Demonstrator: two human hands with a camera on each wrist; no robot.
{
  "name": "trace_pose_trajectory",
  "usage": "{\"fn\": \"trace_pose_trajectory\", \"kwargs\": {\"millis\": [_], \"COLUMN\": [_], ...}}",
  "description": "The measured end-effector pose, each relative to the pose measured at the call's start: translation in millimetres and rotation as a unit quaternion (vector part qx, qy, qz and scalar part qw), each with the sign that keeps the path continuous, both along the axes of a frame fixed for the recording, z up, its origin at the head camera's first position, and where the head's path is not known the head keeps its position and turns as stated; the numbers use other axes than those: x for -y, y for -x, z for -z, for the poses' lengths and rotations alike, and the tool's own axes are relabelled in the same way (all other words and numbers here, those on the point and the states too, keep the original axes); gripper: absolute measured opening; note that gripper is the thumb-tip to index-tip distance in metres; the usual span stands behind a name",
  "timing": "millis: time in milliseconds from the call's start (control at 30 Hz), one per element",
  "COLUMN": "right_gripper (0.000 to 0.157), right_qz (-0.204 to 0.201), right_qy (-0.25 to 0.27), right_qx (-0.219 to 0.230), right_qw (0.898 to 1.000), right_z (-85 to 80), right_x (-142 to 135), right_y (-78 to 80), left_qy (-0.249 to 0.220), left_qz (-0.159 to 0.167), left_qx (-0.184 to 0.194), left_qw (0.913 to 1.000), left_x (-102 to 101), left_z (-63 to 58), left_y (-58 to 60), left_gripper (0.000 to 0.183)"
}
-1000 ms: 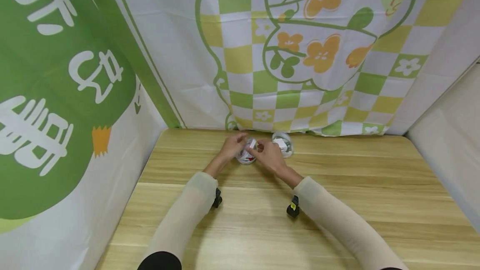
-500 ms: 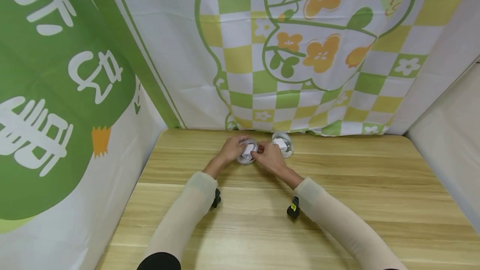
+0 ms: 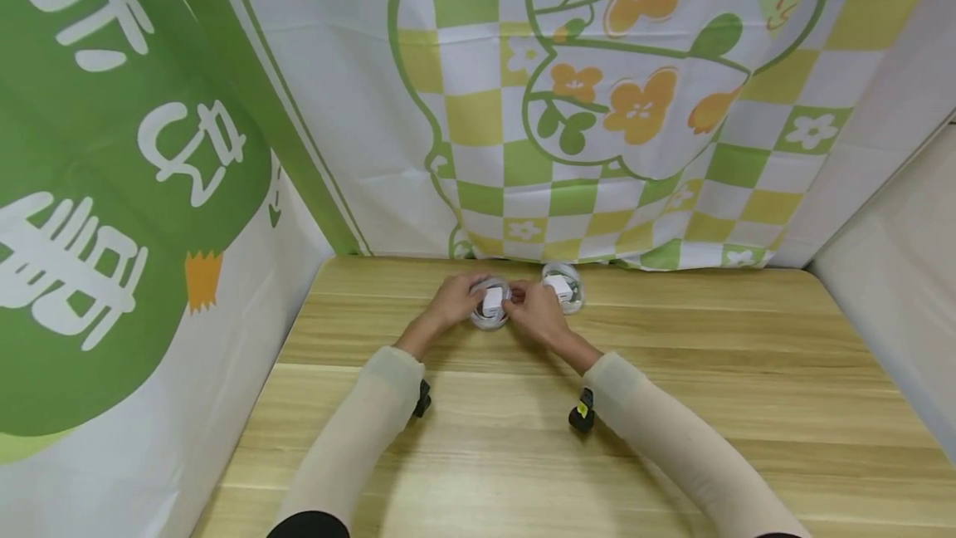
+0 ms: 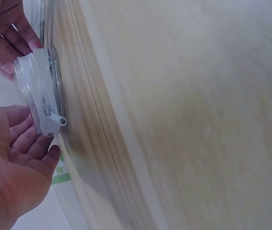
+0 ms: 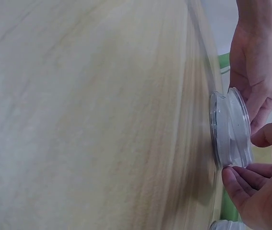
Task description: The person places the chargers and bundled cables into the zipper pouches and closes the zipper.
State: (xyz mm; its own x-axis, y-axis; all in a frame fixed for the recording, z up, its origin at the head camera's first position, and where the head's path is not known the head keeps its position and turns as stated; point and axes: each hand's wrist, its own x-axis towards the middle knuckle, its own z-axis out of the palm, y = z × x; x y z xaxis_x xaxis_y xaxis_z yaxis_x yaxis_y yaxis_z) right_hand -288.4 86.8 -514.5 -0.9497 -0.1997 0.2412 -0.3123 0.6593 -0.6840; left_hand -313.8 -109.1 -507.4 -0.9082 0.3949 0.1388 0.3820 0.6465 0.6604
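A round clear plastic pouch (image 3: 489,322) lies near the table's back edge with a white block (image 3: 493,300) showing in its middle. In the left wrist view a whitish zip pull (image 4: 56,118) hangs off the side of the pouch (image 4: 36,86). My left hand (image 3: 451,303) holds the pouch's left side, thumb over its top and fingers along the edge. From the right, my right hand (image 3: 539,312) pinches the rim; the right wrist view shows the thumb and fingers at the edge of the pouch (image 5: 236,129). What else it contains is unclear.
Just right of my right hand sits a second round clear pouch (image 3: 575,300) with a white block (image 3: 556,286) in it. A patterned cloth (image 3: 523,204) hangs along the back edge of the wooden table (image 3: 508,447). Another printed cloth (image 3: 246,355) hangs at left.
My left fingers have shifted down onto the pouch's left side. The white block now lies centred in it, and the red bit seen earlier is no longer visible. My right hand has barely moved.
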Motion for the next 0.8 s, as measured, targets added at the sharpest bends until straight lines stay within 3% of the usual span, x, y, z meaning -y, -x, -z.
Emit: {"fn": "trace_pose_trajectory", "kwargs": {"millis": [433, 800], "right_gripper": [0.026, 0.024], "right_qz": [0.001, -0.062], "right_qy": [-0.024, -0.045], "right_qx": [-0.011, -0.037], "right_qw": [1.0, 0.996], "right_z": [-7.8, -5.4], "right_x": [4, 1], "right_y": [5.4, 13.4], "left_qy": [0.041, 0.083], "left_qz": [0.003, -0.028], "left_qx": [0.005, -0.03], "left_qw": [0.9992, 0.9957], "left_x": [13, 16], "left_z": [-3.6, -4.8], "left_y": [-10.6, -26.3], "left_gripper": [0.045, 0.038]}}
